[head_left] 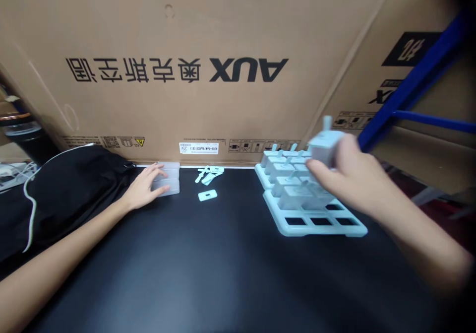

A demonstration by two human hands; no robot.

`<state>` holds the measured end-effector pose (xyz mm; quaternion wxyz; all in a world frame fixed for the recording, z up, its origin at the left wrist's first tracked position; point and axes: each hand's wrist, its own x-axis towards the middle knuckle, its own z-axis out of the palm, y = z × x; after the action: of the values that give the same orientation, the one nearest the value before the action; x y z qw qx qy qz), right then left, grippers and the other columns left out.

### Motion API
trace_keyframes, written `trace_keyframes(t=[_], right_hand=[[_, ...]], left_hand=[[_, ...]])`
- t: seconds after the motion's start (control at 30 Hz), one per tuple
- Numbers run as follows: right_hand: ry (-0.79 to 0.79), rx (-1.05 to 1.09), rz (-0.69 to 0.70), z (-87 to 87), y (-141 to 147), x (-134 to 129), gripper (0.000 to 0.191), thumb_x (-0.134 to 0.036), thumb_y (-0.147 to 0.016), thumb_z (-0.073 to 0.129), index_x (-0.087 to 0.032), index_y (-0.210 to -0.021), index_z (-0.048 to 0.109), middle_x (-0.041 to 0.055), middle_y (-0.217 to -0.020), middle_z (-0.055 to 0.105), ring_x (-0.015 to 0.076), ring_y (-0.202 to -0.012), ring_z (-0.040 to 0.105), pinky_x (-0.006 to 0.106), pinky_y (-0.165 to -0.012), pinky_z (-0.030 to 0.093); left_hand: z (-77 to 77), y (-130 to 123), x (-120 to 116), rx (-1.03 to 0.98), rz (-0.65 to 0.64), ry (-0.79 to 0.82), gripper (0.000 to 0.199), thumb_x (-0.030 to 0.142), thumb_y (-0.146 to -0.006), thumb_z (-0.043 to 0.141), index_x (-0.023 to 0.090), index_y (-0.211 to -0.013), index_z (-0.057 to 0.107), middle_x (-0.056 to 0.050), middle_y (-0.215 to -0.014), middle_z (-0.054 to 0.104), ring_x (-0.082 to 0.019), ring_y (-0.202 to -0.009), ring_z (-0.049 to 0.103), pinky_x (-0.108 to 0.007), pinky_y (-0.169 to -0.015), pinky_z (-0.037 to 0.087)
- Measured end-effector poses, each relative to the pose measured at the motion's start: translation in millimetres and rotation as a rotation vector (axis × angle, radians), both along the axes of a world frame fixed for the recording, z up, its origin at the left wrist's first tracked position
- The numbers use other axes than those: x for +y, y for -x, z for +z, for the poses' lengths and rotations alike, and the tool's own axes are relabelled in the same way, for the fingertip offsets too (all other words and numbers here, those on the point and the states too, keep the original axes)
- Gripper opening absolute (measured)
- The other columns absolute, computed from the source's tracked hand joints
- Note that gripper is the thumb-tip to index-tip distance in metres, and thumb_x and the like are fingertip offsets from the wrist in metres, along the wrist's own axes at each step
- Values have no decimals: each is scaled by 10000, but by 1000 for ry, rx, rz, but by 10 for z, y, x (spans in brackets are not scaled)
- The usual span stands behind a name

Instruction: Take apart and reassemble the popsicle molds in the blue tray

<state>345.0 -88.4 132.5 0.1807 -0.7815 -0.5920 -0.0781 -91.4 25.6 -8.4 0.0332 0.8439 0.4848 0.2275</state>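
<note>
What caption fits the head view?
Right hand holds boxy blue-topped plastic mold by slotted blue plastic rack; left hand touches boxy translucent plastic containers.

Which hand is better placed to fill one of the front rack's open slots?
Probably the right hand: it holds a lidded mold close to the front rack. The left hand is farther off, its fingers on the translucent molds.

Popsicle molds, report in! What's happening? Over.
Right hand holding up one lidded mold by the blue racks. Left hand touching clear molds. Loose blue pieces between; right hand partly hiding racked molds.
</note>
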Motion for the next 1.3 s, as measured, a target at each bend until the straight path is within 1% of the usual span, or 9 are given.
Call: trace_keyframes(t=[0.17,0.33,0.47,0.6,0.7,0.87,1.0,1.1,1.3], right_hand=[[271,-205,422,-42,723,685,516,-499,-814,459,-95,-1135,445,187,-966,637,282,-827,621,326,-652,420],[514,-400,497,-350,1232,1270,618,-380,-706,600,-102,-1251,512,195,-1148,629,332,-1018,618,389,-785,473],[577,-419,477,-400,1477,1479,736,-384,-703,605,-94,-1364,462,205,-1197,621,346,-1087,598,430,-858,467],[644,-441,394,-286,1553,1493,851,-514,-724,596,-105,-1443,394,220,-1252,593,400,-1137,563,504,-890,449],[674,-463,398,-230,1554,1460,790,-596,-775,530,-146,-1419,454,195,-1255,599,386,-1139,565,499,-899,447],[575,-494,453,-311,1573,1492,744,-724,-796,442,-161,-1247,622,185,-1262,595,379,-1127,566,485,-901,438],[507,-432,490,-318,1601,1498,910,-824,-718,452,-142,-1312,550,199,-1228,604,386,-1103,570,494,-878,442],[494,-428,547,-276,1577,1410,897,-745,-695,562,-105,-1323,513,207,-1190,613,373,-1046,593,452,-820,464],[591,-365,951,-469,1442,1096,359,-366,-701,628,-186,-1011,643,92,-938,663,222,-765,613,299,-577,394]], left_hand=[[-31,18,36,-45,24,80,499,632,-824,534,218,-1103,550,-109,-1483,408,-327,-1402,320,-519,-1134,280],[-24,22,40,-59,20,92,497,625,-817,545,222,-1109,546,-110,-1482,404,-319,-1352,396,-490,-1100,339],[-25,37,45,-65,15,115,502,631,-812,550,236,-1122,540,-102,-1491,388,-321,-1357,384,-498,-1086,354],[-17,39,40,-76,13,133,501,622,-809,563,247,-1141,538,-92,-1498,379,-323,-1355,383,-500,-1080,359],[-13,35,37,-75,7,130,491,611,-812,564,242,-1134,540,-97,-1489,386,-325,-1339,399,-495,-1065,373],[-17,34,37,-70,2,127,491,616,-819,551,241,-1135,534,-101,-1489,383,-331,-1346,390,-509,-1070,363],[-13,33,37,-63,5,121,485,619,-822,549,240,-1125,533,-101,-1488,385,-320,-1365,367,-500,-1076,358],[-2,25,33,-51,1,112,466,599,-833,546,236,-1126,529,-105,-1484,387,-311,-1356,383,-484,-1062,374],[-19,30,54,-43,-11,91,471,606,-830,546,233,-1118,532,-110,-1469,404,-306,-1340,406,-478,-1081,353]])
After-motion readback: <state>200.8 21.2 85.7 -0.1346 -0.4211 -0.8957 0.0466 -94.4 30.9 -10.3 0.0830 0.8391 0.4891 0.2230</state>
